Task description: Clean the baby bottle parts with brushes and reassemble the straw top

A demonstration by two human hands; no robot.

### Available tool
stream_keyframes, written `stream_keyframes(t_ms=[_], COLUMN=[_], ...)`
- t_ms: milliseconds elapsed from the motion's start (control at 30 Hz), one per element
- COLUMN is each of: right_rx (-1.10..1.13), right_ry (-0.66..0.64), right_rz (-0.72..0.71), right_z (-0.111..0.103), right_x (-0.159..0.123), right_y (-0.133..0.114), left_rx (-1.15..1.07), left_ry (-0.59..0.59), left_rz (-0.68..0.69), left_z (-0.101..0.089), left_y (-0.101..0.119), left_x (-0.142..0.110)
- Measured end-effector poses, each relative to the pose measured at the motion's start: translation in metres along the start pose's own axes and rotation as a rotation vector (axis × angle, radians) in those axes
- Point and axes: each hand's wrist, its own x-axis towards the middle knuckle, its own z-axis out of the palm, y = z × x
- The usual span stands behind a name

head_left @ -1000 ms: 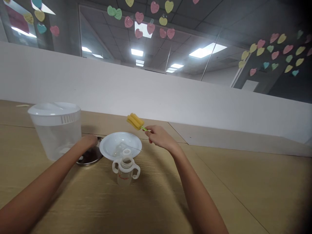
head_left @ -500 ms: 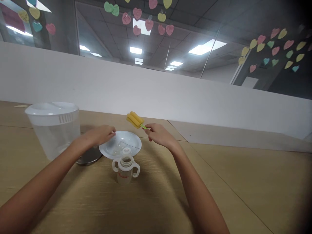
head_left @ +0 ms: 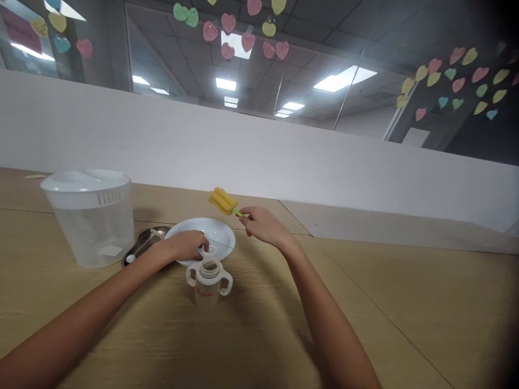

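Mostly, the right hand point(head_left: 263, 226) pinches a yellow sponge bottle brush point(head_left: 221, 201) by its green stem point(head_left: 237, 212), while the half-curled left hand point(head_left: 184, 246) rests on a white plate point(head_left: 221, 229) beside a two-handled baby bottle point(head_left: 208, 283), seemingly gripping nothing.

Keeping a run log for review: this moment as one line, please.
left hand: over white plate, beside two-handled baby bottle | right hand: holding yellow sponge bottle brush
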Motion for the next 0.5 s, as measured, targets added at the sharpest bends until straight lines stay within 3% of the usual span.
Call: stream_keyframes(t_ms=[500], right_rx=[-0.025], right_ry=[-0.013], right_rz=[-0.017], right_z=[0.0020], right_x=[0.0003], right_y=[0.0003], left_rx=[-0.011], left_ry=[0.082], left_rz=[-0.058], left_z=[0.0063], left_y=[0.0089], left_x=[0.0037])
